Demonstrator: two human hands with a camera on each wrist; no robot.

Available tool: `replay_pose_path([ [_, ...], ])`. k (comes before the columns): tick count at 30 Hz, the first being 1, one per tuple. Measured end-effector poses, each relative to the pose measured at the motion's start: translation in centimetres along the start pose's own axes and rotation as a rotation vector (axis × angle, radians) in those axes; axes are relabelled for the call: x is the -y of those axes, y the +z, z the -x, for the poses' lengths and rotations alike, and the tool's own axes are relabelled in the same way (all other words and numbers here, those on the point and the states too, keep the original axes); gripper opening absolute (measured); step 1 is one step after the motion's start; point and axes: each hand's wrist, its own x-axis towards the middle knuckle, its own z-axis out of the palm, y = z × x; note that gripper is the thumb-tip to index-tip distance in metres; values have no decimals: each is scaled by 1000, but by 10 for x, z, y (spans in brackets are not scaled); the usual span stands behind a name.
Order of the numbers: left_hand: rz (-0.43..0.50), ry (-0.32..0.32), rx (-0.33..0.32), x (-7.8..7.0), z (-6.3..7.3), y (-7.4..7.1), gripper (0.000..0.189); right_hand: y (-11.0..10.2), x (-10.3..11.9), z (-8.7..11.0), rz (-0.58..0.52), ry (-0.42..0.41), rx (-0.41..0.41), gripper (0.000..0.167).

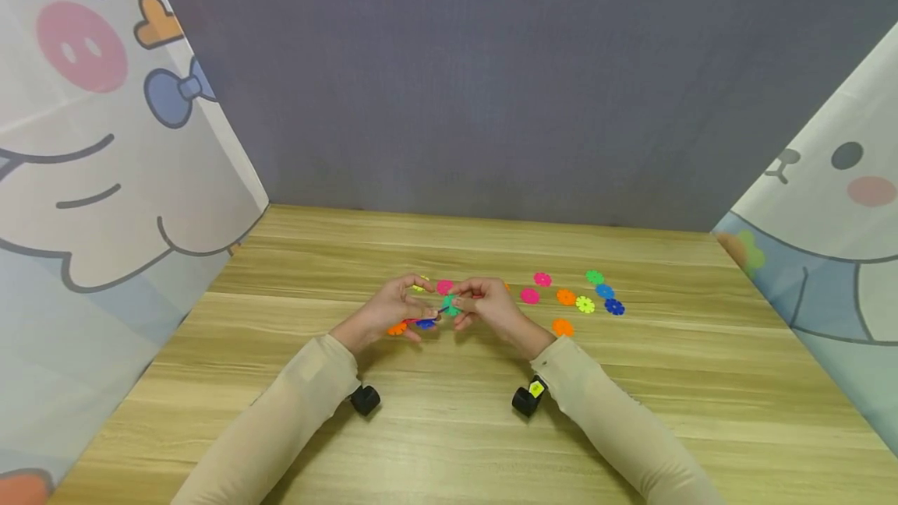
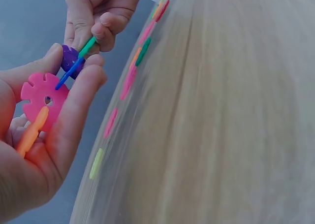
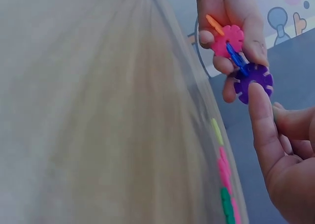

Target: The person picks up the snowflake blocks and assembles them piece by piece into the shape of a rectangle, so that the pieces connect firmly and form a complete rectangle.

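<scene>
My left hand [image 1: 401,307] holds a chain of flower-shaped notched plastic discs slotted crosswise into one another. In the left wrist view the chain runs from an orange disc [image 2: 34,130] through a pink disc [image 2: 47,93] and a blue disc [image 2: 69,74] to a purple disc [image 2: 73,56]. Left thumb and forefinger pinch it near the purple end. Between the fingers of my right hand [image 1: 494,306] is a green disc [image 2: 87,46], seen edge-on, its edge right at the purple disc. In the right wrist view a right fingertip overlaps the purple disc's face, and the green disc is hidden.
Loose notched discs lie on the wooden table [image 1: 456,427]. Right of the hands are pink [image 1: 529,296], orange [image 1: 563,327], yellow [image 1: 585,305], green [image 1: 595,277] and blue [image 1: 614,307] ones. Another pink disc [image 1: 445,287] lies behind the hands. A grey panel [image 1: 456,84] stands behind the table.
</scene>
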Motion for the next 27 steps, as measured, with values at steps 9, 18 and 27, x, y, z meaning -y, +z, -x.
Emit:
replay_pose_path([
  [9, -22, 0, -33, 3, 1, -4, 43, -3, 8, -9, 94, 53, 23, 31],
  [18, 7, 4, -91, 2, 3, -14, 42, -2, 11, -22, 68, 41, 21, 35],
  [27, 72, 15, -141, 7, 11, -28, 56, 0, 10, -35, 60, 29, 4, 38],
])
